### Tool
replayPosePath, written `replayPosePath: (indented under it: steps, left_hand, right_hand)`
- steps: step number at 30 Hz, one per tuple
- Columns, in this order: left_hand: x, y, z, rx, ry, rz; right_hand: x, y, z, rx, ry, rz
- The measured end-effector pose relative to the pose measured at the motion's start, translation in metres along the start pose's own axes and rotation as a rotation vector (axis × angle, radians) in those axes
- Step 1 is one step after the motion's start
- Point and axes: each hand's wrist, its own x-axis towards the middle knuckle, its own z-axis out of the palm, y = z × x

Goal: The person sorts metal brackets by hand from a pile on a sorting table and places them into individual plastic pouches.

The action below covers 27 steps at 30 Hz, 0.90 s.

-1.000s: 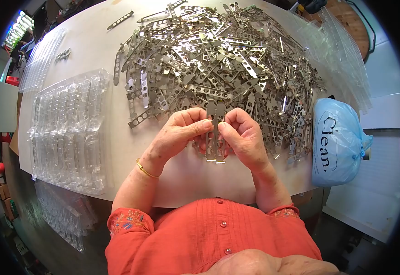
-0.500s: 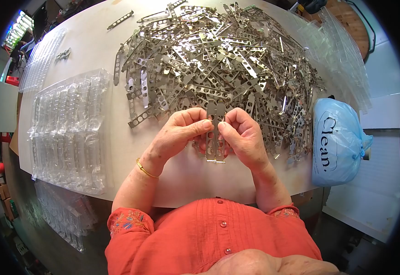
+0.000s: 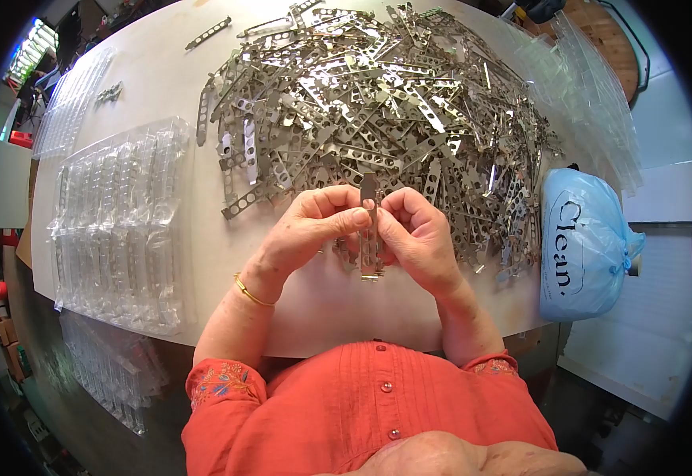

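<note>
Both hands meet in front of the heap, fingertips nearly touching. My left hand (image 3: 318, 220) is closed, pinching a perforated metal bracket (image 3: 368, 252) between thumb and fingers. That bracket stands lengthwise, its plain end towards the heap and its bent end towards my body. My right hand (image 3: 416, 234) is closed too, thumb and fingers on a second bracket (image 3: 379, 242) that shows as a narrow strip right beside the first. Fingers partly hide both pieces. Just beyond lies a big heap of similar shiny brackets (image 3: 346, 111) with round holes.
Clear plastic trays (image 3: 120, 230) with brackets in their slots lie at the left. Another clear tray (image 3: 72, 99) is behind them, near a small group of parts (image 3: 109, 94). A tied blue bag (image 3: 584, 246) marked "Clean." sits at the right table edge, below clear plastic sheets (image 3: 592, 87).
The two brackets lay side by side with their faces showing. Now the right one is turned and looks narrower, close against the left one. The hands have barely shifted.
</note>
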Motion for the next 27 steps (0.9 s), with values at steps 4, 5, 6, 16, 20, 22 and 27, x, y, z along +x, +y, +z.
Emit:
replayPosePath:
  steps: [4,5,6,16,20,22,27]
  left_hand:
    - [-0.0003,-0.0001,-0.0016,0.039,-0.003,0.016]
    - [0.0000,0.0004,-0.0003,0.039,-0.003,0.017]
    - [0.0004,0.0010,0.0021,0.043,0.010,0.037]
    - [0.0008,0.0005,0.0007,0.116,0.104,0.087]
    - [0.0009,0.0004,-0.0008,0.063,0.100,0.078]
    - [0.0025,-0.0024,-0.0028,0.001,0.122,0.141]
    - [0.0049,-0.0029,-0.0052,-0.078,0.160,0.147]
  right_hand:
    - [0.0007,-0.0007,0.0017,-0.033,0.016,-0.017]
    - [0.0004,-0.0012,0.0015,-0.034,0.016,-0.018]
    - [-0.0002,-0.0014,0.0012,-0.043,0.016,-0.029]
    - [-0.0004,0.0010,0.0035,-0.046,-0.077,-0.022]
    - [-0.0019,-0.0025,0.0018,0.088,-0.083,-0.030]
    - [-0.0021,-0.0005,0.0000,0.152,0.001,-0.105]
    - [-0.0016,-0.0048,-0.0038,0.061,0.054,-0.031]
